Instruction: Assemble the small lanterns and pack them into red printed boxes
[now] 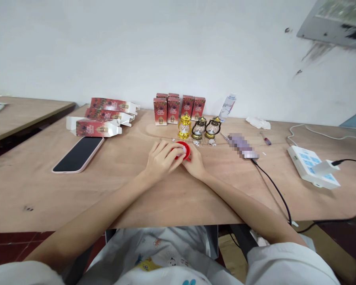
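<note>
Both my hands meet over a small red toy lantern [185, 149] lying on the wooden table [118, 186]. My left hand [161, 158] is curled over it from the left, fingers closed round its body. My right hand [195, 163] grips it from the right and below. Just behind stand three small lanterns: a gold one [184, 126] and two dark ones [199, 128] [213, 127]. Small loose bits [211, 142] lie at their feet.
Several upright red boxes [178, 107] stand at the back; flattened red boxes [102, 116] lie at the left. A phone [78, 154] lies face up at the left. A plastic bottle [227, 106], screwdriver [266, 138], white power strip [313, 166] and black cable [273, 186] are on the right.
</note>
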`<act>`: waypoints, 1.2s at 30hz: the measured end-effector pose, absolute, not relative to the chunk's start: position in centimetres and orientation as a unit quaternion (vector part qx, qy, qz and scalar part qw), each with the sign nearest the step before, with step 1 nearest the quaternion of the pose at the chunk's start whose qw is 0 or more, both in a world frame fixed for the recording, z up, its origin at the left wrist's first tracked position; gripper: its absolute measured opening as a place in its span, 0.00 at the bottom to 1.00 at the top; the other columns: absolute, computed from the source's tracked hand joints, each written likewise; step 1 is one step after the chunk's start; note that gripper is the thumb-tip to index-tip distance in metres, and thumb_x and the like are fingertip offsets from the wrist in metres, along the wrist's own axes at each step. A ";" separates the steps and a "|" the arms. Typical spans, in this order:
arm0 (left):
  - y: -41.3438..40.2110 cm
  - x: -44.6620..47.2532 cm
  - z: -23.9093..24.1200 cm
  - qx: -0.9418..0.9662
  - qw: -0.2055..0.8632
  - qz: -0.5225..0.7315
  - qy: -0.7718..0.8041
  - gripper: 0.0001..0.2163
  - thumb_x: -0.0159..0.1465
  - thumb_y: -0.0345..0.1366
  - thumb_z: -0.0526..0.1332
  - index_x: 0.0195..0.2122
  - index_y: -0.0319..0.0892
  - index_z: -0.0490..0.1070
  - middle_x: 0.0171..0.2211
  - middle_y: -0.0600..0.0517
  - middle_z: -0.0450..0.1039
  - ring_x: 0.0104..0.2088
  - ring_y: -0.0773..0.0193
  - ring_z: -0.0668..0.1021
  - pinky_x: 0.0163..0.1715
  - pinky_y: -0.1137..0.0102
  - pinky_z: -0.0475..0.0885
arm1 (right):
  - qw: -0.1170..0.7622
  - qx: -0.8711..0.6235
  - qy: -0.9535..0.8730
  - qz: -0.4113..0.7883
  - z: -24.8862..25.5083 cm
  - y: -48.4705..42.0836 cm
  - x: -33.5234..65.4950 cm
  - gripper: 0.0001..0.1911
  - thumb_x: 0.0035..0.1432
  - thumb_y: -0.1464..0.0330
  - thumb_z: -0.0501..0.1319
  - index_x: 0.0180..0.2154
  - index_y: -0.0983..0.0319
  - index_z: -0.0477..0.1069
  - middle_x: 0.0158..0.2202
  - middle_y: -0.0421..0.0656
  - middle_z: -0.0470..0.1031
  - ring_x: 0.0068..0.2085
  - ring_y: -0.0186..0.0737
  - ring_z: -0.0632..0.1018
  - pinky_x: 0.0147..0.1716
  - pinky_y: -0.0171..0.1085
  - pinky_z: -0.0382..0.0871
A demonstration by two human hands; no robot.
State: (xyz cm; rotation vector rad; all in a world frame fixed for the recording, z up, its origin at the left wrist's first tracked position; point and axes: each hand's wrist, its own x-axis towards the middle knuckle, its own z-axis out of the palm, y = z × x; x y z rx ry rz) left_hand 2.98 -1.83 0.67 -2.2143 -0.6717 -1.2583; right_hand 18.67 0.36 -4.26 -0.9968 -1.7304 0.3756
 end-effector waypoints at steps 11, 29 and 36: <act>-1.8 3.0 0.7 -0.810 0.258 -0.458 -0.261 0.02 0.61 0.33 0.60 0.35 0.42 0.69 0.36 0.52 0.79 0.31 0.63 0.73 0.32 0.66 0.62 | 0.526 -0.423 -0.721 0.157 -4.3 0.3 18.7 0.13 0.49 0.71 0.60 0.40 0.60 0.68 0.38 0.43 0.72 0.39 0.42 0.74 0.41 0.41 0.70; -1.9 2.9 0.8 -0.810 0.222 -0.465 -0.282 0.02 0.62 0.34 0.60 0.35 0.42 0.70 0.37 0.52 0.79 0.34 0.63 0.74 0.33 0.67 0.63 | 0.521 -0.425 -0.721 0.170 -4.3 0.4 18.7 0.16 0.50 0.70 0.61 0.43 0.60 0.68 0.42 0.46 0.74 0.42 0.44 0.74 0.44 0.43 0.70; -1.8 3.0 0.8 -0.807 0.240 -0.465 -0.273 0.05 0.62 0.33 0.61 0.38 0.43 0.72 0.37 0.53 0.79 0.33 0.63 0.73 0.33 0.66 0.63 | 0.521 -0.423 -0.724 0.159 -4.2 0.4 18.7 0.16 0.50 0.69 0.61 0.43 0.61 0.68 0.42 0.46 0.73 0.42 0.44 0.74 0.43 0.44 0.70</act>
